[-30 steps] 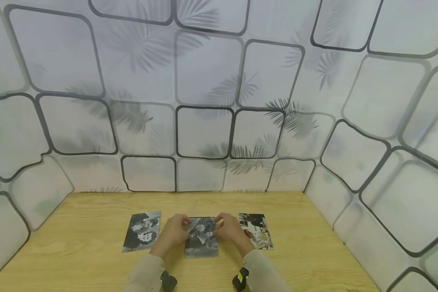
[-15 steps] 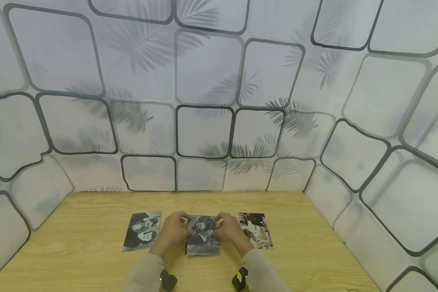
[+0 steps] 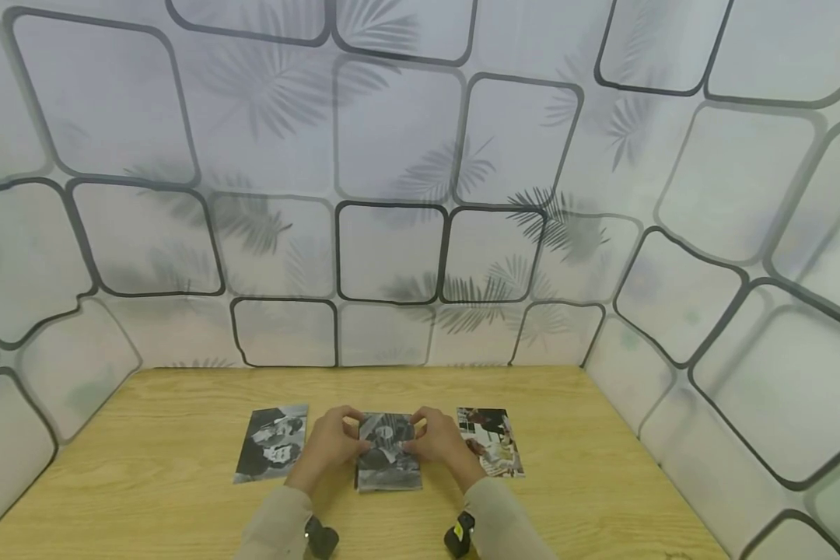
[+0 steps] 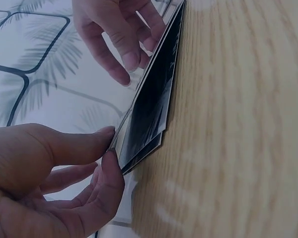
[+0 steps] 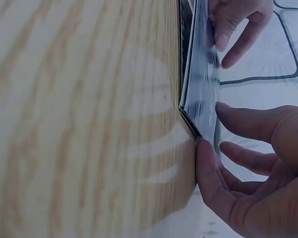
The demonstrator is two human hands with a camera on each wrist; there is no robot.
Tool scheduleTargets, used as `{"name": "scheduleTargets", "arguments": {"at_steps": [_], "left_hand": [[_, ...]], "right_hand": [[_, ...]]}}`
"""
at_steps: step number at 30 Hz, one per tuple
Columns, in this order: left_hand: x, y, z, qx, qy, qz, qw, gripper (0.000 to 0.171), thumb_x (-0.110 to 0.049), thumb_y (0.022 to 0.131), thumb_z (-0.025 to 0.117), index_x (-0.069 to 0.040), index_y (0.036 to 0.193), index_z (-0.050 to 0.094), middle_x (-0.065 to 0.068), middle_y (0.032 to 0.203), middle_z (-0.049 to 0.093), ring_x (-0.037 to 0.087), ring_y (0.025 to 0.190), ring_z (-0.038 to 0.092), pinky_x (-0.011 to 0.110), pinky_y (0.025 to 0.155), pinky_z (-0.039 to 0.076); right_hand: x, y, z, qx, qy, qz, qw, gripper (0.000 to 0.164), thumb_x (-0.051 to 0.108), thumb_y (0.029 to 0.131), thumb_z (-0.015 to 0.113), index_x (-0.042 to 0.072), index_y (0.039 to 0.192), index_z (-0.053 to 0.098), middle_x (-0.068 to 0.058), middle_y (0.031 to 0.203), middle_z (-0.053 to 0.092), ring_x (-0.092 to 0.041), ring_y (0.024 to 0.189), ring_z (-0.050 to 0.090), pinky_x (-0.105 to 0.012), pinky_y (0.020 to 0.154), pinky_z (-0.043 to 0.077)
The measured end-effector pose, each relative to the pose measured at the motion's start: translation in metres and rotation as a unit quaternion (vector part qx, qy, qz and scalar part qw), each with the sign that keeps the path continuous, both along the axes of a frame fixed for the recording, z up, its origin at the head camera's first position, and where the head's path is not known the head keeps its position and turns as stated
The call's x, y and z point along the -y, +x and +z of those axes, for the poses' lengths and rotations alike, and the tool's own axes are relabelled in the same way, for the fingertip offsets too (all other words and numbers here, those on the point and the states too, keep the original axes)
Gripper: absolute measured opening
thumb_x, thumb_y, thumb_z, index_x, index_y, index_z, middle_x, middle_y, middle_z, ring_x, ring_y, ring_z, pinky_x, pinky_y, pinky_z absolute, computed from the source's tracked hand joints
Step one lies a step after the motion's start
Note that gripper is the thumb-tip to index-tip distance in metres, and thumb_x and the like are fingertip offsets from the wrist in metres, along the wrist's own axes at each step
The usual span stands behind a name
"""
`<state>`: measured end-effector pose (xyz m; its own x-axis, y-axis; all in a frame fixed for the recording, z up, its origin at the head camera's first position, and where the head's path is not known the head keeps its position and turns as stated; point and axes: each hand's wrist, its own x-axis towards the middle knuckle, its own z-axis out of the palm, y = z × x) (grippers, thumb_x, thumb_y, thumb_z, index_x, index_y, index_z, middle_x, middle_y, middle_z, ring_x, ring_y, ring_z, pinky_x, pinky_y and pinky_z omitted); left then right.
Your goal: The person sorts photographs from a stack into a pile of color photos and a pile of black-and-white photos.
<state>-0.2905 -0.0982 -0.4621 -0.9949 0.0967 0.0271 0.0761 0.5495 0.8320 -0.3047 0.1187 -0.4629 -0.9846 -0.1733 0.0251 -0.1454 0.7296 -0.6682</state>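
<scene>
In the head view, a small stack of black-and-white photos (image 3: 390, 467) is in the middle of the wooden table, between both hands. At its upper left corner, my left hand (image 3: 334, 442) pinches the top photo between thumb and index finger; the left wrist view shows that photo's edge apart from a darker photo (image 4: 151, 101) beneath. My right hand (image 3: 437, 437) holds the opposite side, its thumb over the face and its index finger against the edge, as the right wrist view shows. How many photos are stacked is hard to tell.
Left of the hands lies another black-and-white photo (image 3: 264, 455). A colour photo (image 3: 498, 445) lies to the right, partly behind the right wrist. A patterned curtain (image 3: 392, 334) borders the table (image 3: 182, 513) at the back and sides.
The top photo has shifted slightly up and right, so a darker edge shows at the stack's lower left. My right thumb has slid a little left over the photo's face.
</scene>
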Motion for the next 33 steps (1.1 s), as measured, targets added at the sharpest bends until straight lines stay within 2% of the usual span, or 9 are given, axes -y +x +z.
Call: {"name": "scheduleTargets", "arguments": {"at_steps": [3,7,16,21,26,33], "left_hand": [[0.000,0.001,-0.001,0.002,0.009,-0.005,0.9999,0.059,-0.001,0.082,0.082,0.006,0.134,0.056,0.016,0.094,0.073,0.017,0.066,0.068,0.034,0.063,0.061],[0.001,0.001,0.000,-0.001,0.006,0.006,1.0000,0.063,0.000,0.083,0.081,0.008,0.137,0.051,0.018,0.095,0.074,0.017,0.066,0.069,0.035,0.065,0.062],[0.004,0.001,0.003,-0.007,0.006,0.020,0.9997,0.050,0.002,0.084,0.079,0.008,0.129,0.059,0.028,0.105,0.073,0.020,0.067,0.072,0.037,0.067,0.065],[0.007,0.001,0.004,-0.011,0.043,0.019,0.9988,0.038,0.004,0.087,0.075,0.005,0.124,0.065,0.024,0.105,0.070,0.020,0.075,0.072,0.034,0.065,0.064],[0.010,0.000,0.006,-0.030,0.072,0.025,0.9966,0.023,0.005,0.091,0.069,0.003,0.114,0.070,0.024,0.106,0.069,0.021,0.078,0.069,0.033,0.060,0.061],[0.016,0.002,0.013,-0.021,0.091,0.026,0.9953,0.021,0.006,0.093,0.066,0.005,0.114,0.070,0.026,0.112,0.066,0.021,0.077,0.067,0.036,0.062,0.062]], "right_hand": [[0.001,0.001,0.000,0.004,-0.006,0.000,1.000,0.047,0.015,0.082,0.086,0.002,0.122,0.064,-0.009,0.090,0.071,-0.020,0.078,0.065,-0.039,0.069,0.058],[0.001,0.002,0.002,0.013,-0.018,0.000,1.000,0.052,0.014,0.083,0.086,0.002,0.127,0.061,-0.009,0.090,0.070,-0.019,0.074,0.065,-0.038,0.067,0.058],[0.001,0.001,0.003,0.025,-0.013,0.002,1.000,0.052,0.016,0.084,0.085,0.004,0.128,0.060,-0.010,0.096,0.070,-0.023,0.080,0.066,-0.042,0.071,0.059],[0.000,0.000,0.003,0.023,-0.032,0.011,0.999,0.048,0.015,0.087,0.082,0.004,0.129,0.060,-0.010,0.096,0.070,-0.023,0.080,0.066,-0.043,0.071,0.059],[0.004,0.000,0.007,0.007,-0.043,0.027,0.999,0.039,0.012,0.090,0.078,0.005,0.126,0.064,-0.009,0.093,0.070,-0.020,0.077,0.065,-0.038,0.066,0.057],[0.011,0.001,0.011,0.012,-0.083,0.049,0.995,0.032,0.006,0.092,0.074,0.003,0.123,0.066,-0.011,0.096,0.069,-0.019,0.072,0.068,-0.035,0.063,0.059]]}}
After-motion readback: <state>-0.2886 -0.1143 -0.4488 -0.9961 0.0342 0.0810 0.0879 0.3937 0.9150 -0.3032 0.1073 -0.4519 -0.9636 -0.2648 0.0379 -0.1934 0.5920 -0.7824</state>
